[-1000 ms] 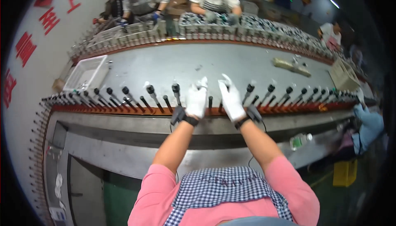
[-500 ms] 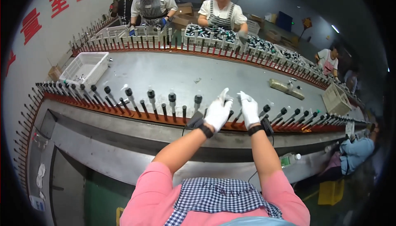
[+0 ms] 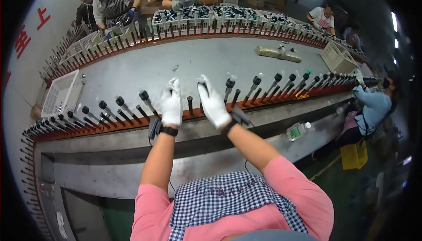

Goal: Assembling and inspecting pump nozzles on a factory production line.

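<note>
My left hand (image 3: pixel 172 104), in a white glove, is closed at the row of upright pegs near me. A small dark patch shows between its thumb and fingers; the rest is hidden. To its right, my right hand (image 3: pixel 214 105), gloved alike, closes around a black-topped piece (image 3: pixel 202 87) in the same row, most of it covered by the fingers. A bare black peg (image 3: pixel 190 105) stands between the hands. On either side, black-topped pieces with pale tips, such as this black-topped piece (image 3: pixel 144 96) and another black-topped piece (image 3: pixel 230 84), sit on the pegs.
A white basket (image 3: pixel 61 92) lies left on the metal table (image 3: pixel 145 65); a wrapped bundle (image 3: pixel 278 54) and beige crate (image 3: pixel 338 56) lie right. A bottle (image 3: pixel 298 131) stands on the near ledge. Across, co-workers stand behind filled crates (image 3: pixel 180 23); a person in blue (image 3: pixel 373 105) sits right.
The view has swung rightward, so the table and pegs shift left in it. My hands, nearly touching before, are apart with the bare peg between them. The right fingers have closed around a black-topped piece.
</note>
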Demonstrator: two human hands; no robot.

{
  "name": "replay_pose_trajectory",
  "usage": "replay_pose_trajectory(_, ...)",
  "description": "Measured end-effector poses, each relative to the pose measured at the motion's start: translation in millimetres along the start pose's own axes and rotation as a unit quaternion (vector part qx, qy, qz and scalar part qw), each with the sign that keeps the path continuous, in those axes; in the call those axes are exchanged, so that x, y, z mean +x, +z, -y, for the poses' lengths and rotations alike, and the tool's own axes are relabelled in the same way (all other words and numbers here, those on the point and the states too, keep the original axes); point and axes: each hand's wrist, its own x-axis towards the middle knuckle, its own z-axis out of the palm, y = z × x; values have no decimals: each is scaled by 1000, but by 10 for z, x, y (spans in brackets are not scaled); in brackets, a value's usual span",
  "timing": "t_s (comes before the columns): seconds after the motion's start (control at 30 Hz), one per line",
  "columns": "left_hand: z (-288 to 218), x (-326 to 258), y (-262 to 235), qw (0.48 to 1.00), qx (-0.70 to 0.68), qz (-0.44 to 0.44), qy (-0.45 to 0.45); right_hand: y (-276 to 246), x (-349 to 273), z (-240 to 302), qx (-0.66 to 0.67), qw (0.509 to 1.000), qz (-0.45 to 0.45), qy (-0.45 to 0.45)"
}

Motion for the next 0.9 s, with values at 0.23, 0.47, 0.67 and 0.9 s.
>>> replay_pose_trajectory(0.23,587,-999,304,981,80,106,141,-1401,-520,-830,38,981,-168,88)
replay_pose_trajectory(0.47,-84,-265,1600,988,21,137,72,-1390,691,-832,98,985,-55,129)
replay_pose_trajectory(0.67,-301,-200,1738,983,-108,143,-46,-1483,674,-926,94,971,7,218)
replay_pose_trajectory(0.9,-310,-183,1797,982,-107,124,-93,-1554,773,-988,51,974,39,219)
